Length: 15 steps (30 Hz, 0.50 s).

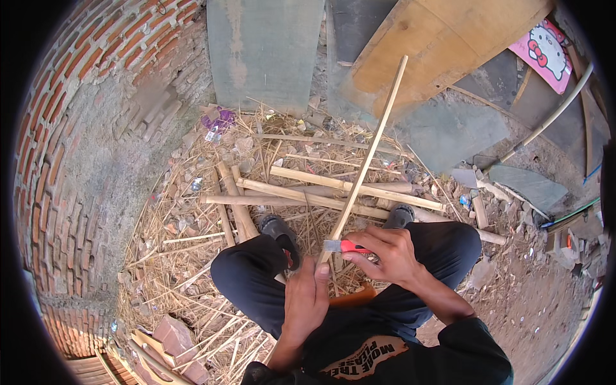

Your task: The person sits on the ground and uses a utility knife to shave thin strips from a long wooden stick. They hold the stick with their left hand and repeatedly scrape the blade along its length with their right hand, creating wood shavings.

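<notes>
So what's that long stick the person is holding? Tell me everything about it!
It is a long, thin, pale yellow bamboo strip, flat and straight, with a smooth look. It slants up and away to the right. The left hand grips its lower end, and the right hand presses a small knife with a red handle against it near that end. Its far tip shows in front of a tan wooden board.

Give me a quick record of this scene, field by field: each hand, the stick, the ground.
left hand: left hand grips the lower end of the long thin pale bamboo strip
right hand: right hand holds the red-handled utility knife, blade against the strip
strip: tilted up and away
ground: split bamboo poles, dry shavings
surroundings: brick wall
</notes>
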Available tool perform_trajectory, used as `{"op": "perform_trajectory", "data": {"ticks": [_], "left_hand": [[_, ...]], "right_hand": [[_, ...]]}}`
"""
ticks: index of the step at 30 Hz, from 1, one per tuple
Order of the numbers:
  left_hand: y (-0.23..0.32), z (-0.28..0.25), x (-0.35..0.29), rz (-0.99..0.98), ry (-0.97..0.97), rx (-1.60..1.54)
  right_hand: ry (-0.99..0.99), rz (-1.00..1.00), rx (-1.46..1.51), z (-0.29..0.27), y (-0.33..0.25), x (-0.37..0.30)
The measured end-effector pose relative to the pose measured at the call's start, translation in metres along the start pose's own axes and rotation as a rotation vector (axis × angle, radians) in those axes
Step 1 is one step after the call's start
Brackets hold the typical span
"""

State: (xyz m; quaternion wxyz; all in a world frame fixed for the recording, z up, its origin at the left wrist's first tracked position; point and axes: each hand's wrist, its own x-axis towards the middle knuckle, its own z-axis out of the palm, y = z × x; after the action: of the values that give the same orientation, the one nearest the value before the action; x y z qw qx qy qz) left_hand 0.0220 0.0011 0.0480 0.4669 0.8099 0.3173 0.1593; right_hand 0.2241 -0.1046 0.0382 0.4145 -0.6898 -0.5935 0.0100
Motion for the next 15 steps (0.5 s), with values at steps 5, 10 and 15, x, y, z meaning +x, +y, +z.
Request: {"op": "perform_trajectory", "data": {"ticks": [5,10,15], "left_hand": [[-0.001,0.007,0.0,0.012,0.04,0.043],[-0.004,0.013,-0.002,0.038,0.092,0.091],[-0.003,0.01,-0.005,0.002,0.053,0.108]], "right_hand": [[-0.017,0.027,-0.005,-0.006,-0.002,0.004],[0.01,0.031,-0.028,-0.008,0.003,0.006],[-0.014,0.047,-0.026,-0.014,0.004,0.009]]}}
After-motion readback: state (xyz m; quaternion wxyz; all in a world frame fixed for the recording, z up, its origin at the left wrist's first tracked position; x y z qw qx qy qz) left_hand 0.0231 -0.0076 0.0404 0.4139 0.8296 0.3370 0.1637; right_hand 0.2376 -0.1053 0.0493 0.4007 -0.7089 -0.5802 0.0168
